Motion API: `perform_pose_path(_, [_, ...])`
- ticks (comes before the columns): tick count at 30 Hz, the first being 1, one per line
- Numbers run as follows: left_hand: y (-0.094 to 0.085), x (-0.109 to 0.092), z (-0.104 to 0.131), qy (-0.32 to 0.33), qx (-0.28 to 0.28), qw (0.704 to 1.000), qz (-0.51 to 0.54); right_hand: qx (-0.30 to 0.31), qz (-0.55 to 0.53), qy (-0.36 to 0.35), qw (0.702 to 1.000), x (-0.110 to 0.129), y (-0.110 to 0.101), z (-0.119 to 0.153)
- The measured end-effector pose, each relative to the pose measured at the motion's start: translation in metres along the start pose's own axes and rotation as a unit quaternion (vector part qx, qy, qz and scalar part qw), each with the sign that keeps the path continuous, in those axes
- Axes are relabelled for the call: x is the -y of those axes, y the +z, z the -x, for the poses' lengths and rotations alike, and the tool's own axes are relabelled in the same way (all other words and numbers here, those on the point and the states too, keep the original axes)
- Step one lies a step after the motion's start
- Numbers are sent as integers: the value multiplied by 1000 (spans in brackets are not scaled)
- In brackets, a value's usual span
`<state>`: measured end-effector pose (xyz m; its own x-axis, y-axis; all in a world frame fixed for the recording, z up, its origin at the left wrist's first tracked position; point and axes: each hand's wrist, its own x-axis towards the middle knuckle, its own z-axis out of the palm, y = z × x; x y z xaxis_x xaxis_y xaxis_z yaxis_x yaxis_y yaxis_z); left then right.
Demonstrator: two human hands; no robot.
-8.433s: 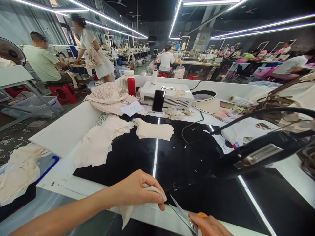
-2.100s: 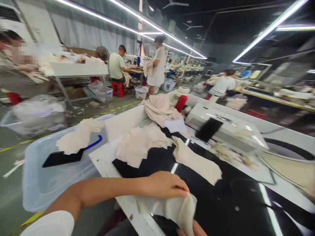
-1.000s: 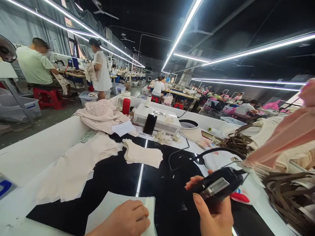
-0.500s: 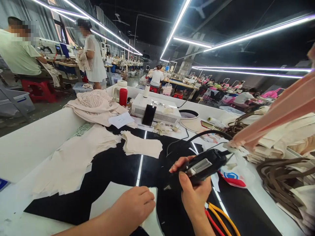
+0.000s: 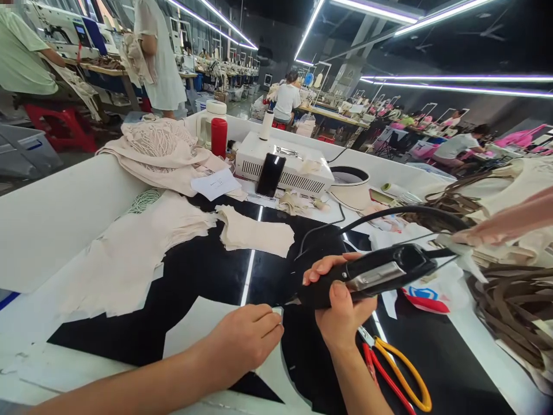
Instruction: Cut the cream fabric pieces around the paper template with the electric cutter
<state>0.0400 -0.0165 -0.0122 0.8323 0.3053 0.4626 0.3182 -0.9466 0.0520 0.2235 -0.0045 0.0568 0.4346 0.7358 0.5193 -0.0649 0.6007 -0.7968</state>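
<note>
My right hand [image 5: 341, 311] is wrapped around a black corded hand tool [image 5: 371, 274] with a metal plate on its side. Its narrow front end points left, close to my left fingers; whether it touches anything there I cannot tell. My left hand [image 5: 250, 340] is closed, fingertips pinching the upper corner of a white flat piece [image 5: 194, 323] that lies on a black surface [image 5: 207, 276]. The palm and wrist cover part of that piece. Scissors [image 5: 401, 369] with yellow and red handles lie below my right wrist. A peach cloth strip [image 5: 514, 219] is attached at the tool's cord end.
Stacked cream fabric pieces [image 5: 116, 259] lie left, a smaller stack [image 5: 257, 230] ahead. Behind stand a vented white box [image 5: 285, 164], a phone [image 5: 270, 174] and a red bottle [image 5: 219, 137]. Brown strips [image 5: 505, 311] pile up at right. A white wall [image 5: 64, 219] edges the table.
The view has tilted down and turned slightly left. The tool now lies more level, its front end nearer my left fingers. The left hand keeps its hold on the white piece.
</note>
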Motion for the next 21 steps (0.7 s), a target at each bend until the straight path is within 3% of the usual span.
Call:
perform_pose_path(7, [-3,-1,0,-5,26,1000,11,8,-8,4,1000,3,1,2])
perform_pose_path(21, [4,-1,2,-9,13,1000,15,11,-6,-2,1000,5,4,5])
